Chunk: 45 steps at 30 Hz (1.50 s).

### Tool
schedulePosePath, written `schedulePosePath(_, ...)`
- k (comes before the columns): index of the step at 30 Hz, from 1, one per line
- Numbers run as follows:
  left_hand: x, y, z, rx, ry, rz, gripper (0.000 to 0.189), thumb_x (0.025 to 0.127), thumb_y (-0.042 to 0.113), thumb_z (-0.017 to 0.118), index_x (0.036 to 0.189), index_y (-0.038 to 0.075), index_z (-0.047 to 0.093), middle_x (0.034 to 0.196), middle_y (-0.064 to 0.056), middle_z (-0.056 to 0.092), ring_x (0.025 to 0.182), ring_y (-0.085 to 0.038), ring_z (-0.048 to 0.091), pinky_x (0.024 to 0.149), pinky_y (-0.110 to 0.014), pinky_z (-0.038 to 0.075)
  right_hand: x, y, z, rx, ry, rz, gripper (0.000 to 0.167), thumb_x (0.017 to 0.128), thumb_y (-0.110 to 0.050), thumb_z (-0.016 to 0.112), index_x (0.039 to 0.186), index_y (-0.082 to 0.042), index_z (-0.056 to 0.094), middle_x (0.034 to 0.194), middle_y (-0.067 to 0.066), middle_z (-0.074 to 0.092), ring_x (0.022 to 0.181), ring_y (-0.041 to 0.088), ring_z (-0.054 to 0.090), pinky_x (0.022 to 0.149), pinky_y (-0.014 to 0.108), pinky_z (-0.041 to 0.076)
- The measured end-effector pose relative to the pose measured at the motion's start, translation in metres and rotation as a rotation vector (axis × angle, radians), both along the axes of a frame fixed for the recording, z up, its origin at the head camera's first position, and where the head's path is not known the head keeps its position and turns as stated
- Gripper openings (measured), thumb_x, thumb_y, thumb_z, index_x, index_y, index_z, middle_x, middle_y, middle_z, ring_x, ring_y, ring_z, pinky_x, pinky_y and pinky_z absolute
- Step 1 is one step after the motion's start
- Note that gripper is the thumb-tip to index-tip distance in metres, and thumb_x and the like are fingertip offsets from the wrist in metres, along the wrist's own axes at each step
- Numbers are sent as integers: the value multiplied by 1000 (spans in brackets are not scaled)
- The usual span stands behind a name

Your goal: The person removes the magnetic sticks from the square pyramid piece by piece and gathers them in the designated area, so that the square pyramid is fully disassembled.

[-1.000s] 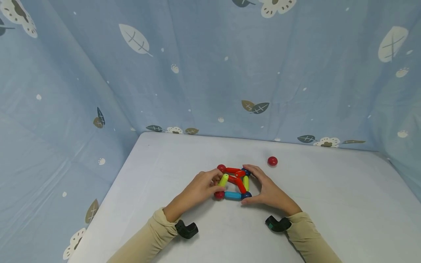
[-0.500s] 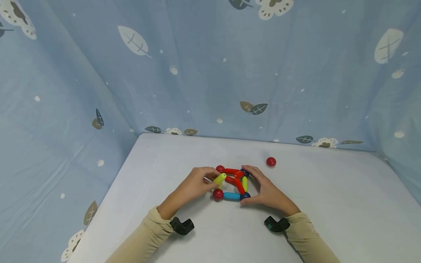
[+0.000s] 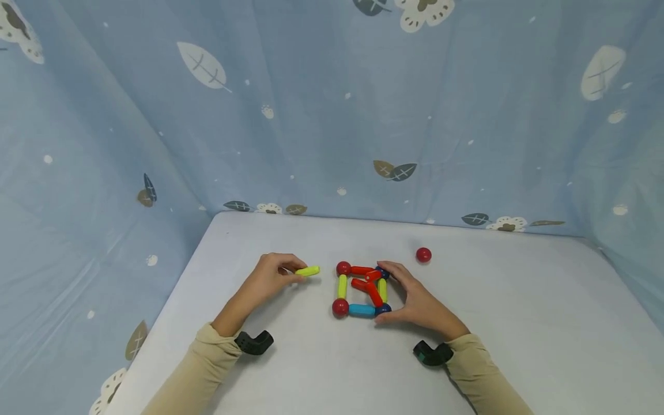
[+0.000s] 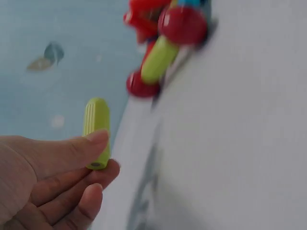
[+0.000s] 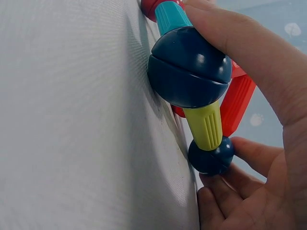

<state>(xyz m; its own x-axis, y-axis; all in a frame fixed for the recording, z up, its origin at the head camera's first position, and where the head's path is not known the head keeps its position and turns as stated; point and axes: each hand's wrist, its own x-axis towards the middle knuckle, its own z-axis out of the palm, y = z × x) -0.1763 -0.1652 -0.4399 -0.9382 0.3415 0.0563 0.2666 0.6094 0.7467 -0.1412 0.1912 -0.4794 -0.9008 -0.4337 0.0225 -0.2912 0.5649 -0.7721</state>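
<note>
My left hand (image 3: pixel 272 274) pinches a yellow-green magnetic stick (image 3: pixel 308 271) between thumb and fingers, apart from the frame; the left wrist view shows the grip on the stick (image 4: pixel 97 117) closely. A four-sided frame of magnetic sticks and balls lies on the table. It has red balls (image 3: pixel 340 307) on its left corners, dark blue balls (image 5: pixel 189 67) on its right corners, and a light blue stick (image 3: pixel 361 310) along the near side. My right hand (image 3: pixel 422 302) spans the right side, thumb on the near blue ball and fingers at the far one. A red Y-shaped piece (image 3: pixel 370 285) sits over the frame.
A loose red ball (image 3: pixel 423 255) lies behind the frame to the right. The white table (image 3: pixel 493 300) meets a blue patterned cloth (image 3: pixel 321 115) at the back and left side.
My left hand has drawn the yellow-green stick away from the frame to the left, uncovering the frame's left side with its own yellow-green stick. The right hand stays at the blue balls.
</note>
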Motion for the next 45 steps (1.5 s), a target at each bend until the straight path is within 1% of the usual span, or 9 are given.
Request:
schedulePosePath(4, -7, -25, -4, -7, 14, 41, 22, 85, 9, 83, 106, 10, 80, 105, -9, 77, 96, -25, 74, 81, -37, 60, 0, 1, 1, 0, -1, -11, 110, 69, -46, 94, 159, -19, 37, 164, 8, 37, 151, 37, 37, 117, 65, 35)
schedulePosePath(8, -9, -47, -10, -26, 33, 76, 22, 84, 7, 83, 106, 7, 80, 105, -10, 75, 97, -28, 73, 83, -40, 60, -1, 1, 2, 5, -1, 3, 110, 70, -46, 94, 159, -18, 37, 164, 8, 36, 151, 36, 37, 117, 64, 36)
schedulePosePath(11, -10, -58, -13, -41, 35, 82, 21, 84, 7, 83, 106, 7, 80, 104, -10, 75, 97, -28, 72, 84, -40, 59, 0, 0, 2, 7, -6, 0, 110, 70, -47, 94, 159, -19, 37, 164, 8, 36, 152, 36, 36, 117, 64, 36)
schedulePosePath(16, -13, -70, -15, -65, 30, 80, 19, 84, 9, 84, 103, 8, 81, 103, -10, 76, 96, -25, 71, 84, -39, 58, 1, -1, 2, -5, -13, -5, 109, 70, -46, 94, 159, -19, 37, 165, 8, 36, 152, 37, 36, 117, 65, 35)
schedulePosePath(22, -15, -79, -20, -62, 15, 66, 18, 85, 10, 84, 103, 9, 81, 102, -9, 76, 92, -20, 68, 81, -33, 56, 0, -2, 0, 11, -5, -3, 109, 71, -48, 93, 159, -20, 36, 165, 7, 36, 152, 36, 37, 117, 64, 37)
schedulePosePath(28, -16, -82, -22, -51, 13, 52, 20, 87, 8, 81, 107, 8, 80, 100, -8, 75, 89, -17, 64, 77, -28, 54, 0, -2, 1, 2, -8, -6, 109, 70, -47, 94, 159, -20, 37, 165, 7, 36, 152, 37, 36, 117, 65, 36)
schedulePosePath(33, -17, -81, -22, -47, 15, 41, 20, 88, 7, 80, 108, 7, 79, 99, -9, 74, 88, -17, 64, 77, -27, 53, 1, -1, 1, 0, -2, -10, 109, 70, -46, 94, 159, -19, 37, 164, 8, 36, 151, 37, 37, 116, 65, 36)
schedulePosePath(39, -17, -80, -22, -47, 17, 34, 23, 87, 7, 81, 109, 6, 79, 99, -10, 74, 86, -13, 63, 76, -26, 52, 1, 0, 0, -6, 1, -7, 109, 70, -46, 94, 159, -19, 37, 164, 8, 37, 151, 37, 37, 116, 65, 37)
schedulePosePath(45, -15, -79, -19, -36, 11, 53, 28, 85, 10, 83, 112, 5, 77, 102, -10, 74, 88, -15, 62, 76, -26, 52, 1, -1, 0, -3, 0, -4, 108, 71, -47, 93, 159, -20, 37, 164, 8, 37, 151, 37, 37, 116, 65, 37)
